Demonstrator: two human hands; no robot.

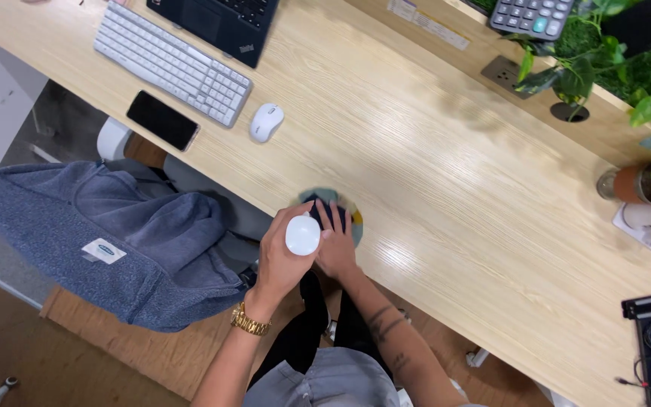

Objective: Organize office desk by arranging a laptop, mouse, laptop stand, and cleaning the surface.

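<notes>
My left hand (280,260), with a gold watch on its wrist, is shut on a white round-topped object (303,235), perhaps a small bottle seen from above. It holds this at the near edge of the wooden desk (431,188). Right beside it, my right hand (337,249) presses its fingers on a small dark object (331,214). That object lies on a round teal and yellow disc (355,220) at the desk's edge. The two hands touch each other.
A white mouse (266,121), a black phone (163,120), a white keyboard (172,62) and a black laptop (216,21) lie at the back left. A grey hoodie (107,234) hangs over a chair. Plants (642,83), a calculator (532,15) and a jar (634,185) stand at the right.
</notes>
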